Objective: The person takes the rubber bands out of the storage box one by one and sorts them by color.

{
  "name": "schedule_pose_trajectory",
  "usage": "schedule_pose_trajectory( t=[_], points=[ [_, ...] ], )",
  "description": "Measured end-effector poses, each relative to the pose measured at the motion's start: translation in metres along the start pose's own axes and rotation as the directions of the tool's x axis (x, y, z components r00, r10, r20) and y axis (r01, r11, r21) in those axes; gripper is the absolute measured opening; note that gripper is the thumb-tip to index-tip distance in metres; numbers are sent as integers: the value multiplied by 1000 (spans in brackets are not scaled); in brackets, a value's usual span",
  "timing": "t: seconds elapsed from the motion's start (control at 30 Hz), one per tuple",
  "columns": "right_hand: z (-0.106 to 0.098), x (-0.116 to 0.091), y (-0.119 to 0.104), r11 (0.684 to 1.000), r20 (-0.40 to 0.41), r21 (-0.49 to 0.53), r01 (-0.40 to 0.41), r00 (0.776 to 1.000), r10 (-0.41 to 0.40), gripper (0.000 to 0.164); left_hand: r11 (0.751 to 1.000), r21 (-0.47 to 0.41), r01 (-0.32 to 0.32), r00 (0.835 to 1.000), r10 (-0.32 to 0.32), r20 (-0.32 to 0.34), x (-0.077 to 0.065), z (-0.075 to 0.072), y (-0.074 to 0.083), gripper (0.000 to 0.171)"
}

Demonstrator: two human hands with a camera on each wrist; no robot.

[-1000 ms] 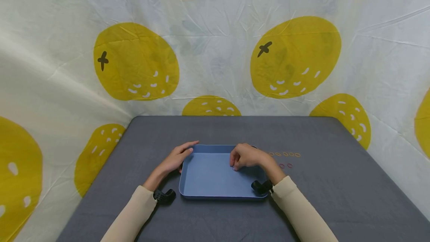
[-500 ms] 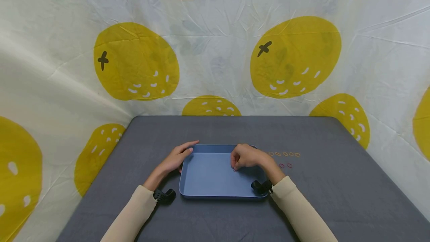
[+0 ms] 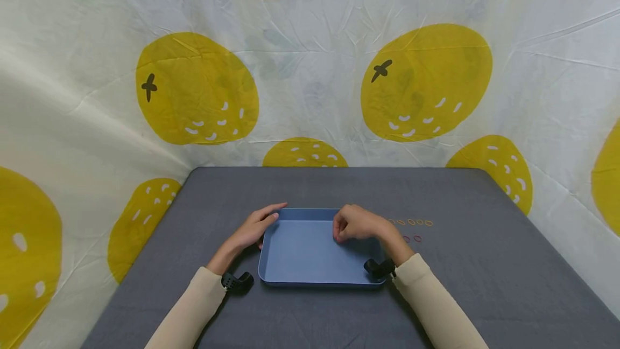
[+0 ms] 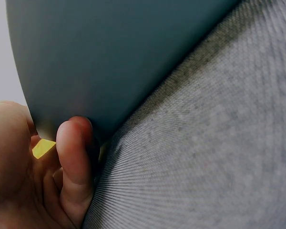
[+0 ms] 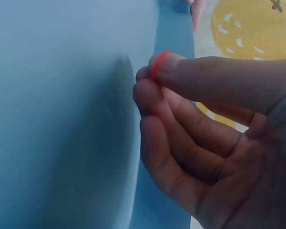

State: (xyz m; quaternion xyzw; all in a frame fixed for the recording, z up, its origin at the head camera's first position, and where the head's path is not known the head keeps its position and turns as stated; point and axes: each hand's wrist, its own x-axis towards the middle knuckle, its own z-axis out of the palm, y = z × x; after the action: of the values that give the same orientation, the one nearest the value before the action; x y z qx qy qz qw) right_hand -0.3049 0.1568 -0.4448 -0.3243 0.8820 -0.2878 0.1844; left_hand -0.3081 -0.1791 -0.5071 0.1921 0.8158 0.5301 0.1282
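A shallow blue tray (image 3: 300, 263) lies on the grey cloth. My left hand (image 3: 249, 229) holds its left side near the far corner, the thumb at the rim; in the left wrist view a bent finger (image 4: 75, 157) lies against the outer wall. Over the tray's right half is my right hand (image 3: 356, 223), fingers curled. The right wrist view shows a thin red rubber band (image 5: 158, 66) pinched between thumb and fingertips. In the head view the fingers hide that band.
To the right of the tray lies a row of several orange rubber bands (image 3: 411, 222). Nearer to me are red ones (image 3: 417, 239), partly hidden by the right wrist. A fruit-patterned curtain (image 3: 310, 85) hangs behind the table (image 3: 232, 187).
My right hand has lifted slightly from the tray floor. The band that showed below its fingertips is now out of sight in the head view. The left hand and tray stay put.
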Motion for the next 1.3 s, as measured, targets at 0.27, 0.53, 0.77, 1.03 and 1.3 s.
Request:
schedule_pose_trajectory(
  t=[0.27,0.53,0.77,1.03,1.3],
  points=[
    [-5,-1,1,999,-13,29,46,999,-45,10,1000,4,2,1000,-2,-3,0,0,0,44],
    [-10,-5,1,997,-21,59,55,998,-54,8,1000,3,-2,1000,2,2,1,0,-1,46],
    [-16,-11,0,996,-42,64,67,997,-65,4,1000,2,7,1000,-7,-4,1,1,0,45],
    [-21,-16,2,993,-62,81,87,995,-82,5,1000,4,10,1000,-10,-7,1,1,0,45],
    [-25,-19,6,991,-82,104,90,993,-82,6,1000,3,15,1000,-15,-11,1,2,0,45]
  ],
)
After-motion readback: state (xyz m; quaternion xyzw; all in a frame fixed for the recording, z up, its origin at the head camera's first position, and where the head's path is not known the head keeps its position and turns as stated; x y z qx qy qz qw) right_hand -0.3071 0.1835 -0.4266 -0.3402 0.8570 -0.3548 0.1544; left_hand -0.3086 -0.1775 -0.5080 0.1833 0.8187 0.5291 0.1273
